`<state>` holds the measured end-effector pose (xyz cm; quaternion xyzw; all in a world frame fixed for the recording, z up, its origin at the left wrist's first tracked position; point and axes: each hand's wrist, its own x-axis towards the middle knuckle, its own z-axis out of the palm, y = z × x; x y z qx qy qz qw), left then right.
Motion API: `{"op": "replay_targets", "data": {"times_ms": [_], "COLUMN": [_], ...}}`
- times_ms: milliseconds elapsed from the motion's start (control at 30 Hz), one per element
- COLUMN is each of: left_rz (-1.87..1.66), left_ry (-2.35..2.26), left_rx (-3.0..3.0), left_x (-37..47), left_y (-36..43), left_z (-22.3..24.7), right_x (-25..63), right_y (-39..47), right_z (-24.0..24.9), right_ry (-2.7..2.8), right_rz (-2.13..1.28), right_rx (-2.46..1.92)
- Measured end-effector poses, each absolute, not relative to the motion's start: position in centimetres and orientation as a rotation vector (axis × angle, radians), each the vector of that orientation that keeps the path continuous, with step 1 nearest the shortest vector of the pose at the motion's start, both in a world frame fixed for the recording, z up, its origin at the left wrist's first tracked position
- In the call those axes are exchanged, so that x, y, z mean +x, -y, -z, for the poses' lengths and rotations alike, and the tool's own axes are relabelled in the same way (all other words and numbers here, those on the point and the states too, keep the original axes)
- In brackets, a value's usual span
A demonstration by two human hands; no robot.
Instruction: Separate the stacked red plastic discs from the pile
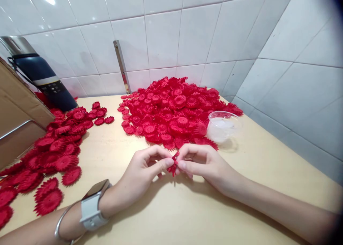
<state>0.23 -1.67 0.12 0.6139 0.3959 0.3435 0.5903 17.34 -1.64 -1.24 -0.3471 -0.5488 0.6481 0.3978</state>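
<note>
Between my two hands, over the front middle of the table, is a small red fringed flower piece. My left hand pinches its left side with thumb and fingers. From the right, my right hand pinches the same piece, its thumb and fingertips close together. The fingers partly cover the piece. Just beyond my hands lies a large heap of red fringed flower discs. A clear plastic cup with whitish contents stands at the heap's right edge, near my right hand.
More red fringed discs are spread along the left side of the table. At the far left stand a cardboard box and a dark blue flask. A metal strip leans on the tiled wall.
</note>
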Motion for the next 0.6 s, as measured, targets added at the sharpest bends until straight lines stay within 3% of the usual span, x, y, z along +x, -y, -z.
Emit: {"op": "replay_targets", "data": {"times_ms": [600], "left_rz": [-0.737], "left_ry": [-0.951], "left_rx": [1.691], "left_x": [0.53], "left_y": [2.11], "left_z": [-0.31], "right_x": [17.06], "right_y": [1.7], "right_z": [1.42], "right_ry": [1.368], "right_rz": [-1.705], "right_rx": [-0.902]}}
